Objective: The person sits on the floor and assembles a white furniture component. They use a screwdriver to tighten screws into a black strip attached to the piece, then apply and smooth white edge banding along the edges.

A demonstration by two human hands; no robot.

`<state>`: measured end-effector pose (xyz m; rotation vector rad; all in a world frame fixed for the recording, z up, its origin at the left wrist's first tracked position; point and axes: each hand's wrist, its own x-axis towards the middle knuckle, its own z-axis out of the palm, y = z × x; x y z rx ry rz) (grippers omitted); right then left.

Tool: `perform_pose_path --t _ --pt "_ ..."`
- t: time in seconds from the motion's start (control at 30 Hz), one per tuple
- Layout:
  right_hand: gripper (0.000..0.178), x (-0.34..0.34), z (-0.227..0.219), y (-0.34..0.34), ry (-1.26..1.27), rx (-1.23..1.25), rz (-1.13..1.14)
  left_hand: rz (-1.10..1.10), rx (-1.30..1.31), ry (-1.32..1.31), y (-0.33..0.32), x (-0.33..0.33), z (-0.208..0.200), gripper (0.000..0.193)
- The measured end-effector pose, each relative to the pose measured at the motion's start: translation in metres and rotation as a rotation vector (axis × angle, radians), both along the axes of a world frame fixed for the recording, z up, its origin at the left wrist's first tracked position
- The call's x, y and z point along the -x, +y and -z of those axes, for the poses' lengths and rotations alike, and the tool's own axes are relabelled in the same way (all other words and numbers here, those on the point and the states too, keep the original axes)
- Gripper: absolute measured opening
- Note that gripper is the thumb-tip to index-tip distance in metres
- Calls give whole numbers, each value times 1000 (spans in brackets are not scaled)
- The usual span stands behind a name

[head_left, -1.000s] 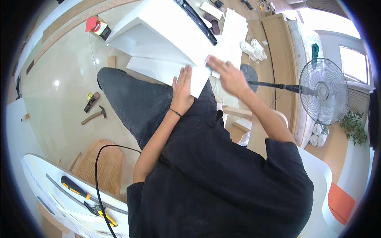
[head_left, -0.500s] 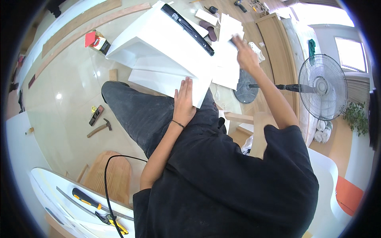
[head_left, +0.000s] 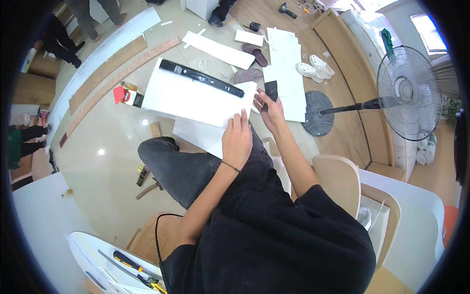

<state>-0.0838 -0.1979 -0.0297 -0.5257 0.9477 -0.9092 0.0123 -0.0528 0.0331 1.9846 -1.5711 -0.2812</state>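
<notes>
A white panelled box [head_left: 191, 100] rests at my knees, with a black drawer slide [head_left: 200, 78] along its upper face. My left hand [head_left: 237, 139] lies on the box's near right edge, fingers stretched out over the white surface. Beside the box's right end, my right hand [head_left: 270, 113] grips a flat black rectangular piece [head_left: 270, 90] between thumb and fingers. What the piece is made of cannot be made out. Another white panel [head_left: 198, 134] of the box shows below, by my knee.
White boards [head_left: 284, 63] and slippers [head_left: 248, 75] lie beyond the box. A standing fan [head_left: 409, 93] is at right, near white clogs [head_left: 316, 68]. A hammer [head_left: 149, 189], a hand plane [head_left: 142, 175] and a glue container [head_left: 129, 95] are on the left floor. Other people's legs [head_left: 100, 14] show far left.
My right hand has come back from beyond the box to its right end. The box has turned so its inner side is hidden. The view has shifted, bringing other people's legs in.
</notes>
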Motion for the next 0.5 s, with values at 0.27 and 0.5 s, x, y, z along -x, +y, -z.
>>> perform_pose_path --t 0.27,0.5 --pt "36 -8 -1 -10 -57 27 -106 -165 162 78 -74 -5 16 37" --pt "43 -12 -1 -19 -23 91 -161 -194 147 62 -56 4 13 37"
